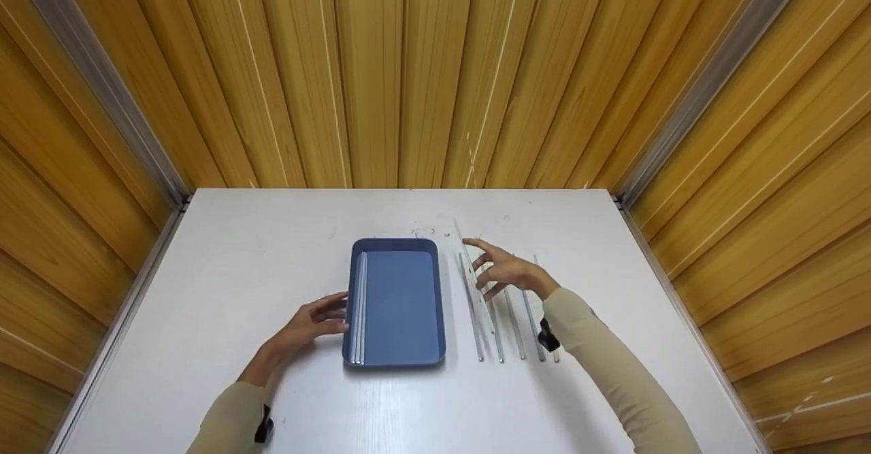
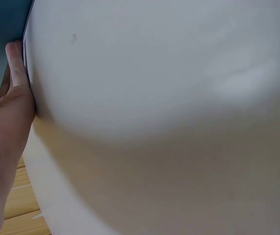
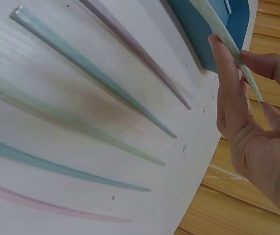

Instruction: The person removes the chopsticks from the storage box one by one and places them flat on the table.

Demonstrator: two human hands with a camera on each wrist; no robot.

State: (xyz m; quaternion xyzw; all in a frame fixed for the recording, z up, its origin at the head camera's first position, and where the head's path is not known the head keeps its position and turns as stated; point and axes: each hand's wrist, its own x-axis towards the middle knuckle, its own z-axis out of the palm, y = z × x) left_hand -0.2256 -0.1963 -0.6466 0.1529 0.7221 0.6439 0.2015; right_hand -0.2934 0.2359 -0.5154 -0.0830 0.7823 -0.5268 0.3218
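My right hand pinches a pale green tapered chopstick between thumb and fingers, lifted above the table right of the tray. Beneath and beside this hand lie several more chopsticks in a spaced row: purple, teal, light green, blue and pink. Shiny caps show on some of their thick ends. The blue rectangular tray holds a few chopsticks lengthwise against its left wall. My left hand touches that wall from outside, its fingers and thumb extended.
A white table carries everything. Yellow wood-patterned panels stand behind it and at both sides, joined by grey metal corner posts. Small dark marks dot the tabletop beyond the tray.
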